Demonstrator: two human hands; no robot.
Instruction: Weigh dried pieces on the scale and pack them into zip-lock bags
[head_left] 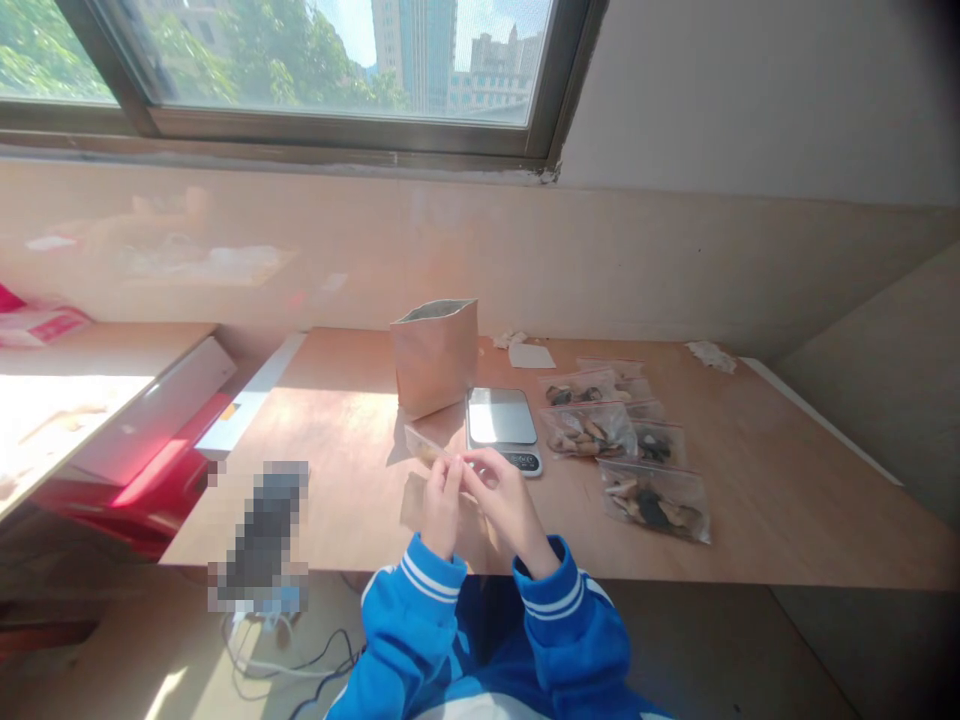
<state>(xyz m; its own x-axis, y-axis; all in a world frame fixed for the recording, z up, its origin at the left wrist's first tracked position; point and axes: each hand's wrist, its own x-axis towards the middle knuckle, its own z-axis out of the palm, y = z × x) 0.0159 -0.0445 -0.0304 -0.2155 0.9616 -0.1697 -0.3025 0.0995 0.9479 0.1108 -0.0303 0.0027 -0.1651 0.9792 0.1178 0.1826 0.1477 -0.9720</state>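
Note:
My left hand (pixel 442 503) and my right hand (pixel 504 497) meet above the near edge of the wooden table (pixel 750 480). Both pinch a small clear plastic bag (pixel 421 443) held up between them; its contents are too small to make out. Blue sleeves with white stripes cover both wrists. Just behind my hands lies a small digital scale (pixel 501 420) with a shiny metal plate. An open brown paper pouch (pixel 435 355) stands upright left of the scale.
Several clear bags filled with dark and pale pieces (pixel 656 500) lie right of the scale. A white card (pixel 531 356) and paper scraps (pixel 711 353) sit near the wall. A pixelated object (pixel 262 535) is at the table's left corner, with cables (pixel 300 670) on the floor below. A second table (pixel 90 390) stands left.

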